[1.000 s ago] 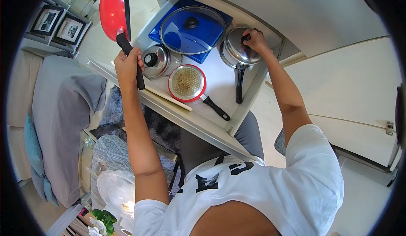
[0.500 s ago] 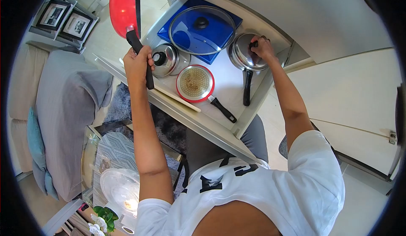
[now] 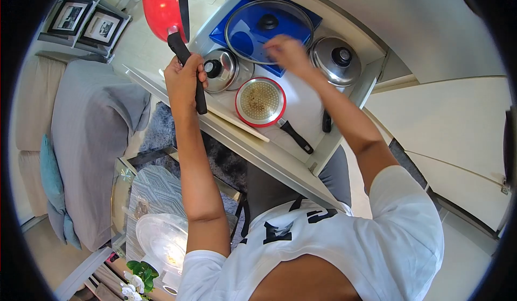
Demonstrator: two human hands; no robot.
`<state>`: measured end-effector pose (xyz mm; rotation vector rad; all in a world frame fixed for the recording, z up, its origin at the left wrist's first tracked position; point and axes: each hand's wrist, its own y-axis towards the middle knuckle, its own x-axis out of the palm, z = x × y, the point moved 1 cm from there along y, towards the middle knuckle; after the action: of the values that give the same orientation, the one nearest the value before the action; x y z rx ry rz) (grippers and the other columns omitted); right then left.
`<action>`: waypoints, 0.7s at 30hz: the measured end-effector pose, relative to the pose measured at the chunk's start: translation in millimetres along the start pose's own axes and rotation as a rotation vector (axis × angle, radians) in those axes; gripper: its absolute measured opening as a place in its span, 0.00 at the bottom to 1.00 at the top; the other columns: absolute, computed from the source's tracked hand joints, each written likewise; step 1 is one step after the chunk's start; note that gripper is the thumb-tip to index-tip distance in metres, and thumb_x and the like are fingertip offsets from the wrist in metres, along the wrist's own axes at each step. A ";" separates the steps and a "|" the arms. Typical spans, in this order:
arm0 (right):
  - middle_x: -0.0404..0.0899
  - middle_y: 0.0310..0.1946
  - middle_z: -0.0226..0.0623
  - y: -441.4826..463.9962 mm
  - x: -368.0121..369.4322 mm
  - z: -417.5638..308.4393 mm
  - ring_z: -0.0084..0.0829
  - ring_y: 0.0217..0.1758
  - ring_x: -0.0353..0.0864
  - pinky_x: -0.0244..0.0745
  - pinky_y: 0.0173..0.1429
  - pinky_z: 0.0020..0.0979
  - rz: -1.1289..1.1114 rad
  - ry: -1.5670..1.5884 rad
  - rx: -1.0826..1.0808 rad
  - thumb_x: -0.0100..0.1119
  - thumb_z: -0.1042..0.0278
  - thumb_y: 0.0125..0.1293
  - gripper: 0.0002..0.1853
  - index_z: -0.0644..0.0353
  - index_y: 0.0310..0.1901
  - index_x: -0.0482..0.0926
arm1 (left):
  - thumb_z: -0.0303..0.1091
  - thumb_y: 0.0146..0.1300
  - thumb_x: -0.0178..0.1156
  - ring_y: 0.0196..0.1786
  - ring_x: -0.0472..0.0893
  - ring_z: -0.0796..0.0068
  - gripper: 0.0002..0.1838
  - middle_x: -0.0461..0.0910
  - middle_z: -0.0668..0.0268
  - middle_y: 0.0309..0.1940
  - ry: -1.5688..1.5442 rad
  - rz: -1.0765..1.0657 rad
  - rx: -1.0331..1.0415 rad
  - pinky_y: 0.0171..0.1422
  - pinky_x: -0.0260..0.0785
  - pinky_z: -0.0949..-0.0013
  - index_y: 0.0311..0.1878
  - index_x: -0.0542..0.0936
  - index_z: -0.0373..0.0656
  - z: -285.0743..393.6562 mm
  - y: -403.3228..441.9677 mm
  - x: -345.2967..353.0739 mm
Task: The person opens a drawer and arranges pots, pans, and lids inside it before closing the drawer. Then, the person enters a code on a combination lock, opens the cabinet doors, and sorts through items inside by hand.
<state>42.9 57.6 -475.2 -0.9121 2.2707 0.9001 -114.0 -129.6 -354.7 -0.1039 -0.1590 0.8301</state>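
Step in hand, judged: left hand (image 3: 184, 80) holding red frying pan (image 3: 161, 10) aside, right hand (image 3: 293, 56) reaching over open drawer (image 3: 226, 100). Left fingers wrapped round pan's black handle; pan raised at drawer's left corner. Right hand blurred, at near edge of glass lid (image 3: 258, 34); finger closure and contact can't tell. Lid on blue box (image 3: 217, 33). Steel-lidded saucepan (image 3: 327, 68) just right; small red-rimmed pan (image 3: 260, 101) base-up nearer. Lifting lid would call for firm knob pinch, pan held clear.
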 end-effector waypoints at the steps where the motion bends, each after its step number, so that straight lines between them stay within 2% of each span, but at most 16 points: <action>1: 0.79 0.35 0.41 10.0 27.4 -16.8 0.39 0.41 0.78 0.72 0.45 0.33 -0.092 0.049 -0.120 0.58 0.75 0.53 0.08 0.58 0.36 0.81 | 0.27 0.54 0.57 0.14 0.66 0.84 0.05 0.68 0.70 0.17 0.002 -0.005 0.001 0.15 0.58 0.79 0.29 0.70 0.39 1.0 -0.2 0.2; 2: 0.77 0.34 0.41 18.2 48.1 -41.5 0.41 0.42 0.77 0.71 0.45 0.35 -0.225 0.156 -0.068 0.58 0.74 0.53 0.09 0.58 0.37 0.80 | 0.27 0.54 0.57 0.14 0.66 0.84 0.05 0.68 0.70 0.17 0.006 0.006 -0.008 0.15 0.58 0.79 0.30 0.70 0.39 2.0 -1.7 0.4; 3: 0.76 0.38 0.43 27.8 91.3 -38.7 0.42 0.45 0.75 0.72 0.46 0.35 -0.266 0.092 -0.133 0.57 0.73 0.53 0.12 0.56 0.42 0.79 | 0.27 0.54 0.57 0.14 0.65 0.84 0.05 0.68 0.70 0.17 0.009 0.013 -0.017 0.15 0.58 0.79 0.30 0.70 0.39 2.7 -3.0 1.8; 4: 0.73 0.45 0.42 33.6 119.7 -49.9 0.43 0.50 0.73 0.69 0.52 0.41 -0.342 0.088 -0.032 0.52 0.71 0.56 0.14 0.48 0.44 0.80 | 0.27 0.54 0.57 0.14 0.65 0.84 0.05 0.68 0.70 0.17 0.007 -0.006 -0.015 0.15 0.58 0.79 0.30 0.70 0.39 3.1 -2.9 3.8; 6: 0.72 0.46 0.41 40.7 163.8 -60.0 0.49 0.54 0.69 0.67 0.52 0.46 -0.295 -0.223 -0.098 0.51 0.68 0.57 0.15 0.46 0.47 0.78 | 0.27 0.54 0.57 0.14 0.65 0.84 0.05 0.67 0.70 0.17 0.020 0.043 -0.022 0.15 0.57 0.79 0.30 0.70 0.39 2.3 -2.8 3.0; 7: 0.72 0.46 0.41 45.0 167.8 -64.4 0.49 0.54 0.69 0.67 0.52 0.46 -0.282 -0.235 -0.089 0.51 0.68 0.57 0.15 0.46 0.47 0.78 | 0.27 0.54 0.57 0.14 0.65 0.84 0.05 0.67 0.70 0.16 0.008 0.038 -0.023 0.15 0.57 0.79 0.31 0.71 0.38 2.3 -3.1 3.4; 9: 0.72 0.45 0.45 52.6 176.0 -71.5 0.50 0.53 0.68 0.67 0.52 0.46 -0.461 -0.450 -0.068 0.50 0.66 0.57 0.13 0.50 0.42 0.81 | 0.27 0.54 0.57 0.14 0.65 0.84 0.05 0.67 0.70 0.16 0.005 0.024 -0.029 0.15 0.57 0.78 0.31 0.71 0.38 0.5 -1.0 3.3; 10: 0.72 0.45 0.45 59.0 186.9 -67.5 0.50 0.53 0.68 0.67 0.52 0.46 -0.452 -0.454 -0.061 0.50 0.66 0.57 0.13 0.50 0.42 0.81 | 0.27 0.54 0.57 0.14 0.65 0.84 0.05 0.67 0.70 0.16 0.004 0.030 -0.040 0.15 0.56 0.78 0.31 0.71 0.38 0.8 -0.1 1.8; 12: 0.71 0.42 0.49 62.2 212.1 -53.6 0.47 0.49 0.69 0.67 0.52 0.42 -0.513 -0.625 -0.293 0.52 0.66 0.55 0.10 0.54 0.35 0.83 | 0.27 0.54 0.57 0.13 0.65 0.84 0.06 0.67 0.70 0.16 -0.011 0.016 -0.047 0.15 0.56 0.78 0.33 0.71 0.38 2.4 -1.1 1.2; 13: 0.71 0.41 0.49 56.5 209.7 -56.4 0.43 0.46 0.69 0.68 0.51 0.39 -0.334 -0.493 -0.184 0.54 0.66 0.53 0.09 0.58 0.30 0.83 | 0.27 0.54 0.57 0.13 0.65 0.84 0.06 0.67 0.70 0.16 -0.027 0.012 -0.051 0.15 0.56 0.78 0.33 0.71 0.38 2.6 -1.1 1.4; 17: 0.70 0.41 0.47 53.6 187.7 -78.3 0.43 0.48 0.68 0.69 0.49 0.34 -0.288 -0.376 -0.219 0.57 0.66 0.49 0.10 0.60 0.31 0.82 | 0.26 0.54 0.57 0.13 0.65 0.84 0.07 0.67 0.70 0.16 -0.030 0.040 -0.064 0.15 0.56 0.79 0.34 0.71 0.38 2.2 -1.4 3.0; 20: 0.69 0.43 0.46 50.2 153.7 -94.4 0.42 0.50 0.67 0.70 0.49 0.34 -0.263 -0.462 -0.333 0.57 0.66 0.49 0.10 0.60 0.31 0.82 | 0.26 0.54 0.57 0.13 0.64 0.84 0.06 0.67 0.70 0.16 -0.037 0.033 -0.045 0.15 0.56 0.79 0.34 0.71 0.38 1.4 -2.1 3.1; 21: 0.68 0.44 0.46 46.9 140.5 -97.3 0.42 0.51 0.67 0.70 0.49 0.35 -0.238 -0.462 -0.278 0.56 0.66 0.50 0.12 0.62 0.34 0.81 | 0.26 0.54 0.57 0.13 0.64 0.84 0.06 0.67 0.70 0.16 -0.039 0.032 -0.049 0.15 0.56 0.79 0.34 0.71 0.38 0.5 -1.5 2.7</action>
<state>-102.1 -43.3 -489.1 -0.9495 1.6387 1.1926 -111.2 -128.6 -353.7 -0.1368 -0.2148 0.8603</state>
